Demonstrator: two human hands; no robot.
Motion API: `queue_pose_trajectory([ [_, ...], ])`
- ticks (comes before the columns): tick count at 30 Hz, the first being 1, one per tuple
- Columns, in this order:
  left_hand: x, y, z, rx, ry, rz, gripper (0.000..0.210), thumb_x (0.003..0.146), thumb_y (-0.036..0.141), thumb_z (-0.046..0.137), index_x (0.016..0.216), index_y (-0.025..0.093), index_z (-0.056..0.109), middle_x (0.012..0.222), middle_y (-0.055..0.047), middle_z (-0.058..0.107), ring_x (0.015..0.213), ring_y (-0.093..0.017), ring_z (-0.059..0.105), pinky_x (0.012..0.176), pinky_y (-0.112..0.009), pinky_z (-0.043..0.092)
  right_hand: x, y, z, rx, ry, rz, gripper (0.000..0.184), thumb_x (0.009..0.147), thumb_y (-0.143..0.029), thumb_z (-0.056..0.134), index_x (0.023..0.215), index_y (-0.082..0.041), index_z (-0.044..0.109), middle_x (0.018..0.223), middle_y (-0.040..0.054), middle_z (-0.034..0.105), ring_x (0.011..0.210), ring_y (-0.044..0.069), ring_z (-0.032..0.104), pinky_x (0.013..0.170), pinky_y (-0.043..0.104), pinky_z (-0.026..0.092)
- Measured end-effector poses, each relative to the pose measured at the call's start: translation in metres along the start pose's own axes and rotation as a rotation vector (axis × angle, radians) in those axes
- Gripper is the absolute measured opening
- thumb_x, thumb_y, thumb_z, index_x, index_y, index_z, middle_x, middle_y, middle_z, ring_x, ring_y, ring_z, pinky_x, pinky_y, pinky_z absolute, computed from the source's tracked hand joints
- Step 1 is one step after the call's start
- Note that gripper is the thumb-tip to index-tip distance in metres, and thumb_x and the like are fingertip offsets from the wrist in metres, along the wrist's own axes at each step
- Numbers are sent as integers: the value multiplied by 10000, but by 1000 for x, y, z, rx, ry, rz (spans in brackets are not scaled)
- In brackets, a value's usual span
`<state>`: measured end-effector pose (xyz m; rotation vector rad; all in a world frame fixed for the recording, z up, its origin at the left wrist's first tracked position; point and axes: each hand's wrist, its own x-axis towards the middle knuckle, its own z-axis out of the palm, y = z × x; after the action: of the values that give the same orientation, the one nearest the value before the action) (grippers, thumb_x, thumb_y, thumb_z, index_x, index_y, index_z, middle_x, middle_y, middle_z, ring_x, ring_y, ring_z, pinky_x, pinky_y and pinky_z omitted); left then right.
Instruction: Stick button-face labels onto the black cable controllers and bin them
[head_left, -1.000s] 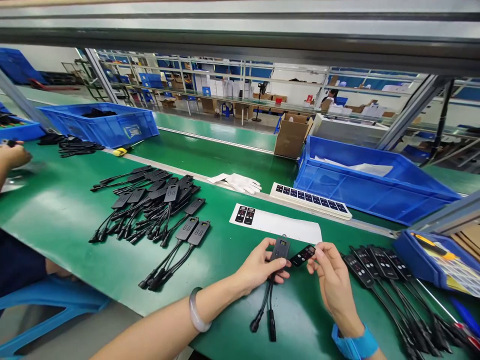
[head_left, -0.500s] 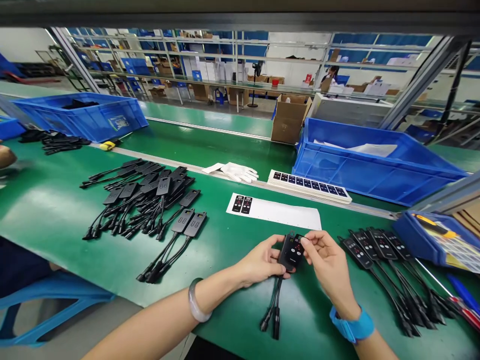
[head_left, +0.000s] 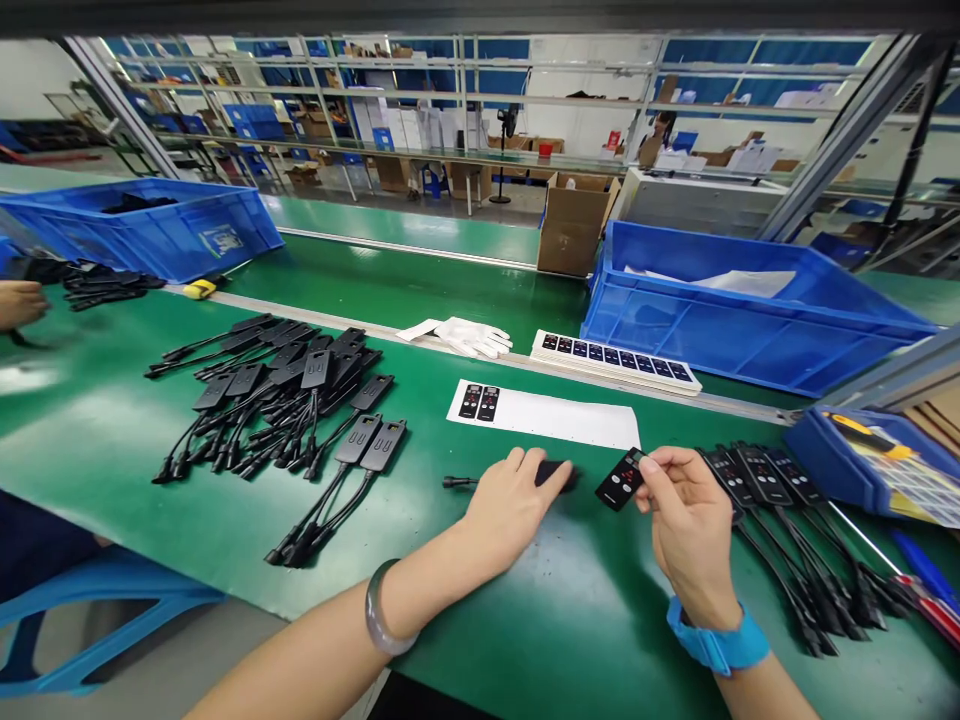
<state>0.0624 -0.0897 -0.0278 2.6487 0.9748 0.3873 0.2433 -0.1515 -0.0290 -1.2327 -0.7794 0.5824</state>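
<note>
My right hand [head_left: 690,515] pinches a black label [head_left: 622,479] with white and red button marks between thumb and fingers, above the green table. Low over the tabletop, my left hand [head_left: 514,505] has its fingers curled over a black controller box [head_left: 559,474], mostly hidden under them. That box's cable end [head_left: 459,482] sticks out to the left. Just behind my hands lies a white label sheet [head_left: 555,418] with two black labels at its left end. Right of my right hand, several controllers with labels on them [head_left: 766,474] lie with their cables towards me.
A pile of black controllers [head_left: 315,370] spreads to the left, two more in front. Behind stand a white glove [head_left: 472,337], stacked label sheets [head_left: 615,365] and a large blue bin [head_left: 750,325]. A small blue tray [head_left: 817,455] borders the right. Another person's hand [head_left: 21,304] is far left.
The label has come away from the controller box and is now in my right hand alone. My left hand has lowered the box to the table, its cable swinging round to the left.
</note>
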Motion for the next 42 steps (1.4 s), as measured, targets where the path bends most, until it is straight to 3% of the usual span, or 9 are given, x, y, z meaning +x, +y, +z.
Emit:
queue_pose_trajectory([
  [4,-1,-3,-5,-120,-10,-56,546,830,77,360,1363,194,385,1158,-156,514,979,-276,532,756,-426,502,-1,-3,0,-4,-17,21,165,772,-315,702,821,-195,600,675,-24,526,516,82,477,420,192,390],
  [6,-1,-4,-8,-536,19,-128,446,883,181,361,1327,210,396,1106,-123,538,867,-214,578,741,-376,510,-2,-4,1,2,-28,28,160,774,-316,701,819,-199,600,669,-26,522,520,81,476,423,186,391],
  [9,0,-3,-9,-1310,-136,-280,321,862,259,451,1177,200,447,1018,-77,569,668,-129,608,682,-325,527,-3,-4,2,10,-42,39,158,776,-320,700,816,-203,602,663,-29,521,519,76,471,421,176,387],
  [12,2,2,-6,-1683,-231,-389,313,780,221,575,1070,171,467,1024,-82,592,707,-133,639,730,-330,527,-5,-4,3,5,-70,53,153,782,-324,693,816,-207,601,658,-33,518,516,72,466,423,173,385],
  [18,1,8,-1,-1667,-256,-402,421,721,276,722,1057,165,493,770,-20,616,663,-142,651,701,-284,513,-9,-1,3,-38,-100,62,142,790,-317,682,822,-208,596,673,-30,530,513,78,469,426,185,386],
  [28,0,8,4,-1662,-303,-349,441,725,313,738,1065,175,493,799,-27,619,742,-175,673,755,-328,523,-10,-1,2,-70,-120,8,93,811,-275,657,847,-215,597,703,-20,545,516,85,490,437,194,422],
  [31,1,8,5,-1592,-276,-325,453,734,311,721,1090,161,484,813,-47,627,756,-181,662,740,-329,520,-13,-6,1,-103,-234,-120,56,820,-207,628,857,-230,593,726,-9,563,586,113,551,501,219,489],
  [36,0,6,12,-1439,-213,-270,390,758,220,639,1114,165,489,798,-40,626,737,-176,641,704,-325,525,-17,-13,2,-290,-525,-515,229,754,-41,615,877,-231,579,697,-20,534,656,152,576,858,452,535],
  [42,-4,4,6,-1113,-160,-158,410,785,150,524,1191,196,497,803,-21,645,716,-150,625,597,-216,460,-15,-11,2,-523,-693,-747,264,752,-29,584,903,-243,554,680,-24,537,604,148,547,890,453,533],
])
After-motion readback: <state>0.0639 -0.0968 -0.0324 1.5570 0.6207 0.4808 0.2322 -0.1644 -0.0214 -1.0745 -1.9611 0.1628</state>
